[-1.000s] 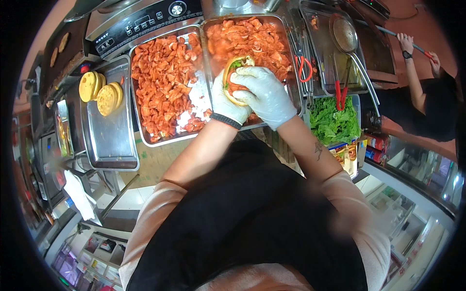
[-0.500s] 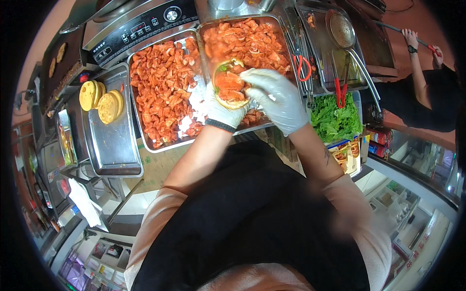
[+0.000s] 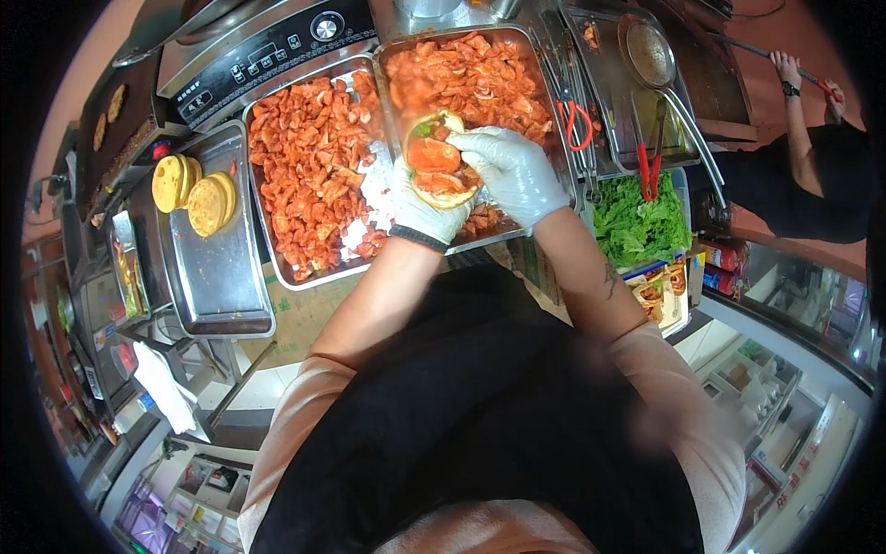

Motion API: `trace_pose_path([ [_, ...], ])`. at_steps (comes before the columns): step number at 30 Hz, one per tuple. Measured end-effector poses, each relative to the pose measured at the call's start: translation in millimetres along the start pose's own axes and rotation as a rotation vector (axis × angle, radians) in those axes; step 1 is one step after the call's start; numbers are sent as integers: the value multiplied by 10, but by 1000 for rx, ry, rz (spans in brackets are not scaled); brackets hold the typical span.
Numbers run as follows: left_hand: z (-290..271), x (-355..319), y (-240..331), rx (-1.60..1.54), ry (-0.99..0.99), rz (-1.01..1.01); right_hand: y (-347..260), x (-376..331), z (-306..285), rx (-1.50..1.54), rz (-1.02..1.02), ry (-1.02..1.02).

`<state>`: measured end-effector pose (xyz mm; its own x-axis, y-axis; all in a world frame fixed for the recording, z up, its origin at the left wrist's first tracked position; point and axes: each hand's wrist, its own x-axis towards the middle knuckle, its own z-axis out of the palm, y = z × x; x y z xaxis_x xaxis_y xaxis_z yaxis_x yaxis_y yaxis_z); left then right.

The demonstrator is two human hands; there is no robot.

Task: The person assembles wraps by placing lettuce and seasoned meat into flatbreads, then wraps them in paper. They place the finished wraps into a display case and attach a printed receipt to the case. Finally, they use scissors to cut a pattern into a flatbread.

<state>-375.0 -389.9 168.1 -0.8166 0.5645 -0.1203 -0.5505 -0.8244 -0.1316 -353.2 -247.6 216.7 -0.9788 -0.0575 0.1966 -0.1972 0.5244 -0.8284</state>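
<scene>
A round yellow bun, filled with green leaf and orange-red slices [image 3: 434,157], is held tilted open over the near left part of a rectangular silver metal tray of orange-red meat pieces [image 3: 503,224]. The white-gloved left hand [image 3: 426,208] has its grip clamped around the bun from below and the left. The white-gloved right hand [image 3: 517,175] has its fingertips at the bun's upper right edge; whether that grip is pinching anything, I cannot tell.

Both forearms cross the near rim of this tray. To its left, a second silver metal tray of orange-red meat pieces [image 3: 374,198] lies edge to edge with it, leaving hardly any gap. Farther left, a long grey metal tray [image 3: 217,277] carries stacked flat yellow rounds [image 3: 210,203] at its far half, with bare metal across the near half.

The right side is tighter: red-handled scissors [image 3: 587,138] lie along the meat tray's right rim, and a clear box [image 3: 686,208] of frilly green lettuce [image 3: 637,217] sits near the right forearm. Beyond the scissors, a round metal strainer [image 3: 651,55] rests on a dark metal tray [image 3: 614,102], its long handle overhanging the near edge.
</scene>
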Motion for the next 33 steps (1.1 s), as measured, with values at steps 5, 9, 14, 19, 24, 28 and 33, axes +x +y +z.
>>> trace_pose_path([
  [5, -18, -35, 34, 1022, 138, 226, -122, -59, -201, 221, 128, -6],
  [9, -186, -19, 125, 497, 59, 64, -141, -145, -76, -182, -70, -39],
  [14, 130, -38, 188, -90, 402, 147, -110, -171, -231, 162, 178, 3],
  [19, 208, -138, 486, -128, 373, 173, 795, -625, 88, -64, 445, -819],
  [24, 115, -340, 692, -98, 393, 240, 853, -438, 326, 109, 171, -482],
  [28, -87, -536, 815, -69, 234, 211, 947, -527, 603, 200, 287, -869],
  [33, 8, -616, 786, 13, 276, 239, 828, -279, 599, -107, 218, -385],
])
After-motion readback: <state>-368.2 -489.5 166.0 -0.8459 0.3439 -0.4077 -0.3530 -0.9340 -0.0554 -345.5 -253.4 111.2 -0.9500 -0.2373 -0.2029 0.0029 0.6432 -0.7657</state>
